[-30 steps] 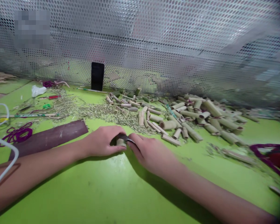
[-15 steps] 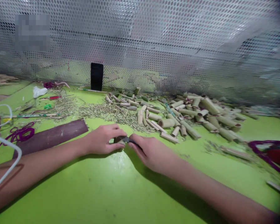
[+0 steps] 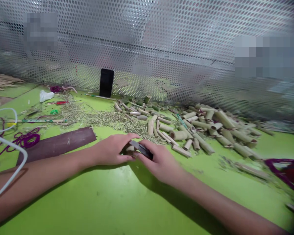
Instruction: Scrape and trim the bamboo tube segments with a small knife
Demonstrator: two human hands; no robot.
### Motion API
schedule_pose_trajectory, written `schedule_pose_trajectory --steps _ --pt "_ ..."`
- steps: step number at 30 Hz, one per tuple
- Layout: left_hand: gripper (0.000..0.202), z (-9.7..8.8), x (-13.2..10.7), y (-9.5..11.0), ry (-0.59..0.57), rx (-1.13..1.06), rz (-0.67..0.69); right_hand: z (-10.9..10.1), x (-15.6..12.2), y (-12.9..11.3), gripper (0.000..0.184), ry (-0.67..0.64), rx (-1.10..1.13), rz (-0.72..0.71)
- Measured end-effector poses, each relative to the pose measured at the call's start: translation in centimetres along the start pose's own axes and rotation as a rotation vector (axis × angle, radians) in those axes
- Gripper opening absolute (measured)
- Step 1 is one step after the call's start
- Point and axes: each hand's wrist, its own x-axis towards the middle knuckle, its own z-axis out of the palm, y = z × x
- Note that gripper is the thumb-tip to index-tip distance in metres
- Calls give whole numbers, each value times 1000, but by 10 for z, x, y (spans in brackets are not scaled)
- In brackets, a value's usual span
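Observation:
Wrapped in my right hand [image 3: 159, 160] is a utility knife [image 3: 142, 149], dark-handled, its grey blade end pointing left toward my left hand [image 3: 115, 148]. The fingers of my left hand curl around a short bamboo piece [image 3: 129, 148], mostly hidden behind the fingers and knife. Both hands meet just above the green table [image 3: 95, 202], with the knife tip right at the left fingers. Behind them lies a pile of cut bamboo tubes [image 3: 178, 134]. A brown sandpaper strip [image 3: 61, 143] is under and behind my left forearm.
Shavings [image 3: 112, 119] spread behind my hands. A phone [image 3: 106, 83] leans on the perforated metal screen [image 3: 147, 49]. Purple cord [image 3: 30, 138], a white cable [image 3: 22, 156] and a red screwdriver [image 3: 62, 102] are at left. More purple cord [image 3: 279, 161] lies at right.
The knife has turned and lifted slightly, so more of its handle and blade end shows. My left index finger now reaches over farther right. The view has shifted slightly.

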Motion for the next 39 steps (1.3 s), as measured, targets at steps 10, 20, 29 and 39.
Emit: schedule_pose_trajectory --steps 10,20,29,39 --pt "59 1 1 1 1 0 38 7 0 0 11 61 3 12" --pt "62 1 1 1 -4 -2 2 6 2 -3 11 36 -8 23" --pt "73 0 -1 4 -6 -45 -79 10 -1 1 12 -10 -58 -10" --pt "73 -2 0 4 -15 -76 -127 -24 8 17 22 239 7 7"
